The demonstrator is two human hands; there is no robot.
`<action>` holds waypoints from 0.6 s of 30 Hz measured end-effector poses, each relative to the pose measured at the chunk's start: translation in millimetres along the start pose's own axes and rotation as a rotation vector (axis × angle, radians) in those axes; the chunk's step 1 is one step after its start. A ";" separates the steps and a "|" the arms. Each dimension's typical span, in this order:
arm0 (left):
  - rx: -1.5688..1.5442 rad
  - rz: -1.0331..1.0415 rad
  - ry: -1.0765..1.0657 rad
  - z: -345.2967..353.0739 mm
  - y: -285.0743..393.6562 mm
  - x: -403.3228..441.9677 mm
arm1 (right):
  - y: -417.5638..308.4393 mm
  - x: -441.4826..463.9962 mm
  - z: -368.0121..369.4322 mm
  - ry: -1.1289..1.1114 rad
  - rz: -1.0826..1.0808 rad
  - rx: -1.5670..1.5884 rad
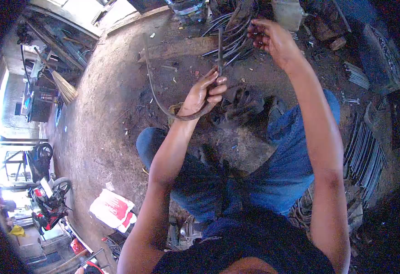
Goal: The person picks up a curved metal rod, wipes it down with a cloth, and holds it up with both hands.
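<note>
My left hand [204,95] is closed around a thin, dark metal rod [156,101] bent into a wide U. The curve passes below my wrist, and its far arm rises on the left. A thicker straight dark bar [220,51] sticks up from the same fingers; whether it is one piece with the rod is hidden by the hand. My right hand [273,43] is raised at the upper right, with loosely curled, dark-stained fingers apart and nothing visible in them. Beside it on the ground lies a bundle of bent dark rods [236,39].
A flat wooden board [181,48] lies on the dirty floor ahead. Many straight metal rods [366,155] are laid at the right. To the left are a red-and-white sack [112,209], a broom [64,86] and a motorcycle [49,201].
</note>
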State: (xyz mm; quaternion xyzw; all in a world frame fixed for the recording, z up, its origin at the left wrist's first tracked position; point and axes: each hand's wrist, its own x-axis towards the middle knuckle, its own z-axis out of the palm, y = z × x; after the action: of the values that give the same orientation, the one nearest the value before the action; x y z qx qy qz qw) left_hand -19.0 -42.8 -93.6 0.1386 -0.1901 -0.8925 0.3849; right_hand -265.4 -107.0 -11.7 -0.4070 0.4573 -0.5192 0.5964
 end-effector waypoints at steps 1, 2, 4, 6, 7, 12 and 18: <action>0.071 -0.005 0.091 3.0 -0.5 0.9 | 0.8 1.0 0.2 -0.015 0.009 -0.017; 0.142 -0.011 0.182 4.6 -2.4 1.8 | 3.1 0.9 0.3 -0.017 0.010 -0.018; 0.276 0.044 0.285 -6.0 -11.8 5.6 | 7.5 -1.1 1.4 -0.107 -0.026 -0.037; 0.403 0.094 0.385 -8.6 -19.4 8.4 | 16.7 -1.2 14.8 -0.068 0.016 0.006; 0.607 0.186 0.572 -4.0 -22.8 9.4 | 16.6 -4.0 24.8 -0.030 0.055 0.055; 1.006 0.429 0.749 -19.0 -13.8 12.2 | 4.8 -32.8 56.4 -0.181 0.143 0.277; 0.887 0.380 0.865 -46.1 -11.6 11.1 | 13.7 -30.6 62.7 -0.251 0.077 0.486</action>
State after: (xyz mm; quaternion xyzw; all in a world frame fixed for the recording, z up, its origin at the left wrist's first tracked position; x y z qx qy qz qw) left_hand -15.6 -54.4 -140.9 0.5953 -0.3899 -0.5092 0.4840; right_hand -202.7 -74.3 -5.4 -0.2953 0.2568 -0.5361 0.7479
